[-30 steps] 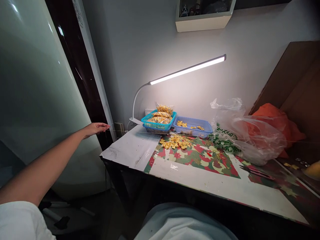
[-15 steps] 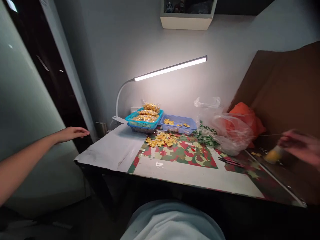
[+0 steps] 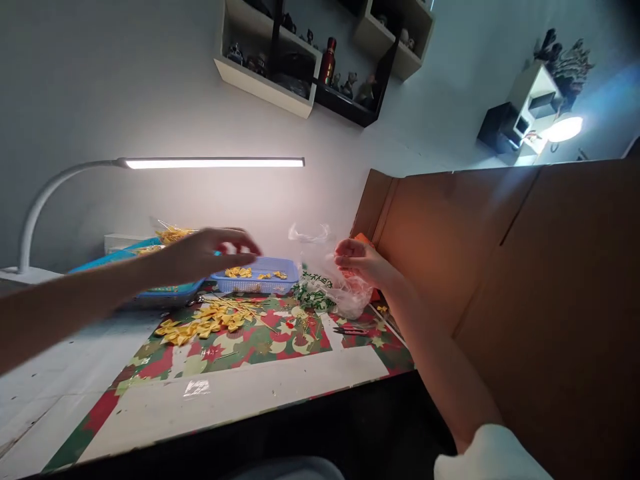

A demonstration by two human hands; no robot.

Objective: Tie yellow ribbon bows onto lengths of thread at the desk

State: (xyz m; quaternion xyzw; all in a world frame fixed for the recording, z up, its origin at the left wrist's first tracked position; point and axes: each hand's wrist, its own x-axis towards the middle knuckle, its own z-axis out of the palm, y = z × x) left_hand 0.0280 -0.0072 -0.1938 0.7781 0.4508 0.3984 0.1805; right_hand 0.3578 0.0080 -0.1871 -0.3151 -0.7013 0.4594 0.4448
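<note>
My left hand (image 3: pixel 223 245) is raised over the mat near the blue-purple basket (image 3: pixel 257 285), with thumb and fingertips brought close together. Anything between them is too fine to make out. My right hand (image 3: pixel 363 260) is in front of the clear plastic bag (image 3: pixel 327 280), its fingers curled toward the thumb. A thin thread ran from this hand a moment ago; against the bag it cannot be seen now. Below the hands lie a pile of yellow ribbon bows (image 3: pixel 203 323) and several thin gold sticks (image 3: pixel 245 307) on the patterned mat (image 3: pixel 280 340).
At the left a lit desk lamp (image 3: pixel 215 163) arches over a turquoise basket (image 3: pixel 120 257) of bagged yellow pieces. Thread snips (image 3: pixel 351 331) lie at the mat's right. A tall cardboard sheet (image 3: pixel 500 267) stands along the right side, and shelves (image 3: pixel 270 87) hang above.
My hands have come in from wide apart to near each other above the mat. The view has turned right, and the thread seen by the right hand no longer shows.
</note>
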